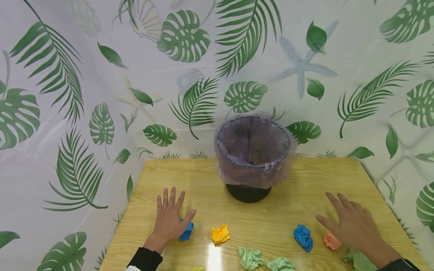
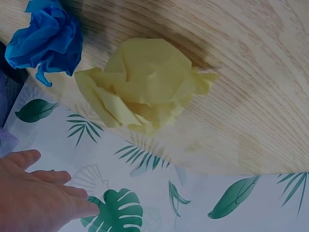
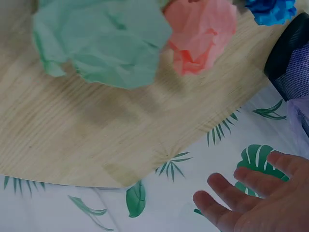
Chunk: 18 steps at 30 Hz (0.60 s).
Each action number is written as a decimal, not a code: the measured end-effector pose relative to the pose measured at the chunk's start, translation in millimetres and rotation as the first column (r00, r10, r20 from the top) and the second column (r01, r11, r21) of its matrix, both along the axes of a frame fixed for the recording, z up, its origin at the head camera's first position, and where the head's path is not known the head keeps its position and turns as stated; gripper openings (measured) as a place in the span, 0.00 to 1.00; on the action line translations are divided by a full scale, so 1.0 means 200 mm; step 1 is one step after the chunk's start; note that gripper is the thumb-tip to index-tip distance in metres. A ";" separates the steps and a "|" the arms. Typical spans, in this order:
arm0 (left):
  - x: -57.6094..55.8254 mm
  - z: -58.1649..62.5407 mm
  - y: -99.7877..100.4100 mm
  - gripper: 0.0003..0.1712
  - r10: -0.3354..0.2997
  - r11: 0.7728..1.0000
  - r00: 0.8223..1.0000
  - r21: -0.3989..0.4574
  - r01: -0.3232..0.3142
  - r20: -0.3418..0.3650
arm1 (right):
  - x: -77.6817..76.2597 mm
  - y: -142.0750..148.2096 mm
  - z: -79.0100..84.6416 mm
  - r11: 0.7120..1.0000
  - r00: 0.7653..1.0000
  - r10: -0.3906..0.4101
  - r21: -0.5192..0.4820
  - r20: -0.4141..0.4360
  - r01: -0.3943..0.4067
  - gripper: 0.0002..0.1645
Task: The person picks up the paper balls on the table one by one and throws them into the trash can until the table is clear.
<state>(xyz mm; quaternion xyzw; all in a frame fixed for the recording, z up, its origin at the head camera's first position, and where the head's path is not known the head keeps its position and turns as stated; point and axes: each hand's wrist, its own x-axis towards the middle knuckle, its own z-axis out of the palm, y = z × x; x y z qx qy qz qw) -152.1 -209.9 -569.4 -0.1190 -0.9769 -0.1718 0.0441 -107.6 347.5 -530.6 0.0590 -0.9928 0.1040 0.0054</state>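
Left hand (image 1: 169, 223): raised over the table (image 1: 190, 180), I see fingers straight, fanned wide, thumb out, holding nothing, beside a blue paper ball (image 1: 186, 231).
Right hand (image 1: 357, 226): on my feed, fingers extended and parted, likewise holding nothing, near a coral paper ball (image 1: 331, 241).
Crumpled paper: an orange ball (image 1: 220, 234) and second blue ball (image 1: 303, 238) lie between the hands.
Lined bin (image 1: 249, 194): upright, farther from me, between both hands.

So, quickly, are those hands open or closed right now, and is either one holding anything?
Left hand: open, fingers spread, holding nothing.
Right hand: open, fingers extended, holding nothing.
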 end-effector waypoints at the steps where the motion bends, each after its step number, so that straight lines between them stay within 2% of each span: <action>1: 0.00 0.00 0.00 0.47 0.000 1.000 1.000 0.000 0.000 0.003 | 0.01 0.01 0.00 1.000 1.000 0.002 0.006 0.007 -0.002 0.57; 13: 0.00 0.01 0.01 0.47 0.003 1.000 1.000 0.004 -0.003 0.011 | 0.11 0.05 -0.05 0.999 0.997 0.042 -0.004 0.061 -0.042 0.54; 18: 0.00 0.00 0.00 0.46 0.005 1.000 1.000 0.011 -0.005 -0.031 | 0.11 0.06 -0.07 0.997 0.995 0.076 0.012 0.062 -0.077 0.56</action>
